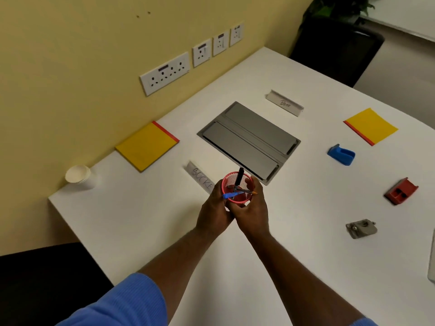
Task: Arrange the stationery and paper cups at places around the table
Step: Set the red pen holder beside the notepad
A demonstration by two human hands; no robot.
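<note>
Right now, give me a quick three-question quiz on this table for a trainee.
1. True or false: the left hand and the right hand both hold the pen cup.
2. How many yellow notepads lie on the table? A one, B two, C three.
3. Fill in: the item lying nearer the right notepad is the ____ item, not the red item.

Key: 1 true. 2 B. 3 blue: the blue item.
</note>
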